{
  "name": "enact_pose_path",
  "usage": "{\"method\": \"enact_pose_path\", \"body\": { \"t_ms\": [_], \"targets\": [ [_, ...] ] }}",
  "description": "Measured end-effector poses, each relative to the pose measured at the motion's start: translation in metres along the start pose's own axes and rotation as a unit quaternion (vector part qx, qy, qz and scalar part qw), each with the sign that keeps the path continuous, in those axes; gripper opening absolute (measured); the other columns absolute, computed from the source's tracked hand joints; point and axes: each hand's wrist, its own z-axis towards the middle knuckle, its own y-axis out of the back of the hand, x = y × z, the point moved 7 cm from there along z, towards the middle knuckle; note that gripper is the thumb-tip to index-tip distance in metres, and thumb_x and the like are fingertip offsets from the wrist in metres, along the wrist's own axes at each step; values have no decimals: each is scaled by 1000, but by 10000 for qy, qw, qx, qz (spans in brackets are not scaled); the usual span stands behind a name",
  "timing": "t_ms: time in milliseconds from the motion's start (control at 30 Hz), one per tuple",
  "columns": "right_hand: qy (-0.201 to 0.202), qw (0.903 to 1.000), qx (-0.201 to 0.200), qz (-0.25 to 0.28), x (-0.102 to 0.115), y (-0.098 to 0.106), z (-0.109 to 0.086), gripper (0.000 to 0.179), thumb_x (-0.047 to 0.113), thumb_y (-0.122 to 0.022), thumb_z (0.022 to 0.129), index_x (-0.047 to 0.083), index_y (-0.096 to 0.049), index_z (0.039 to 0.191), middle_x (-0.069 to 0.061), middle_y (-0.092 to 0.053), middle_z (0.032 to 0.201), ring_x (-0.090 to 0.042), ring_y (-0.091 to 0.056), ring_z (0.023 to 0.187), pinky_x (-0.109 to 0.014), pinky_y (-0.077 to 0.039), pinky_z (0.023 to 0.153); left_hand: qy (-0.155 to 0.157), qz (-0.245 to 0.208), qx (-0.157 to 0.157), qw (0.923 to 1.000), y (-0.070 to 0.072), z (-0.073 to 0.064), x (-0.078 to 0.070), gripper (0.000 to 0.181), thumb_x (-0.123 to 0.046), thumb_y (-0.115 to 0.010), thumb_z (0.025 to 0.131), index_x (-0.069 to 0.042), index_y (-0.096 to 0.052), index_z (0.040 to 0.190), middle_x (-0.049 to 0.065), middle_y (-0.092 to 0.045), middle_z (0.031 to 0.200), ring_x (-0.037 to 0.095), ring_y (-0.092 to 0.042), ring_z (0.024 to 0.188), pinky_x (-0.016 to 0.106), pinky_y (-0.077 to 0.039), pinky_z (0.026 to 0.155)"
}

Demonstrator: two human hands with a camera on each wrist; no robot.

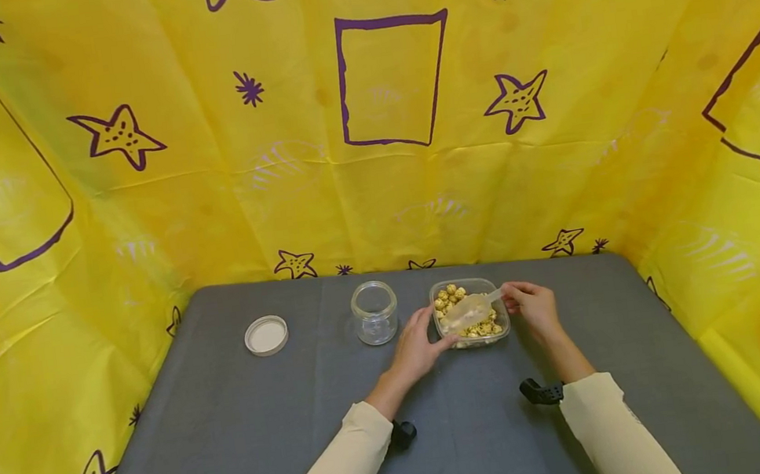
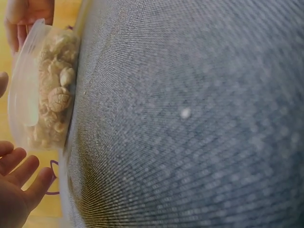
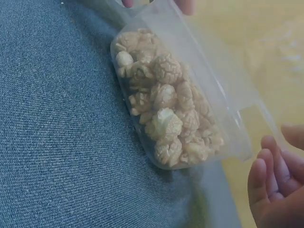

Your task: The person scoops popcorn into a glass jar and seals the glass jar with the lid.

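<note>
A clear plastic container [image 1: 499,337] of caramel popcorn [image 3: 164,107] stands on the table. My left hand [image 1: 414,350] is at its front left corner, thumb by the front rim and fingers along the left side. Those fingers look fairly straight and spread in the left wrist view. Between thumb and fingertips, my right hand [image 1: 532,305] pinches the handle of a translucent plastic scoop [image 1: 469,311]. The scoop's bowl lies over the popcorn inside the container, pointing left. From the right wrist view, the scoop handle [image 3: 268,118] reaches past the container's rim to the fingers.
An uncapped glass jar [image 1: 376,324] stands left of the container, close to my left hand. Farther left lies a round white-topped lid [image 1: 266,335]. The grey-covered table [image 1: 234,437] meets yellow patterned cloth [image 1: 311,198] at the back and sides.
</note>
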Motion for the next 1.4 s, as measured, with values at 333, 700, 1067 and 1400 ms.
{"method": "enact_pose_path", "body": {
  "t_ms": [333, 700, 1067, 1400],
  "targets": [
    [114, 9989, 287, 349, 9, -7, -2, 32, 8, -67, 91, -13, -64, 115, 12, -67, 65, -5, -63, 57, -18, -53, 55, -90, 163, -32, 9998, 0, 1, 3, 75, -41, -72, 86, -9, -43, 147, 14, -47, 147, 33, -47, 134, 49, -41, 107],
    [556, 9965, 558, 287, 41, -1, -6, 17, 10, -66, 92, -5, -70, 97, 9, -67, 64, -5, -63, 56, -20, -55, 56, -102, 218, -75, 9997, 0, 3, 4, 74, -41, -71, 87, -10, -42, 148, 11, -47, 147, 32, -47, 134, 48, -40, 108],
    [1287, 9913, -282, 66, 73, 18, -20, 30, 10, -68, 91, -17, -65, 104, 13, -66, 62, -5, -61, 53, -18, -54, 54, -88, 246, -4, 9997, -2, 2, 5, 75, -40, -71, 88, -10, -40, 149, 10, -46, 148, 31, -47, 134, 47, -40, 109],
    [2001, 9755, -574, -708, 92, 28, -30, 27, 11, -69, 91, -14, -69, 100, 20, -62, 63, -2, -62, 55, -17, -54, 56, -133, 170, 48, 9998, -2, 1, 3, 75, -40, -69, 89, -10, -38, 150, 11, -45, 148, 32, -47, 134, 49, -41, 108]
  ]
}}
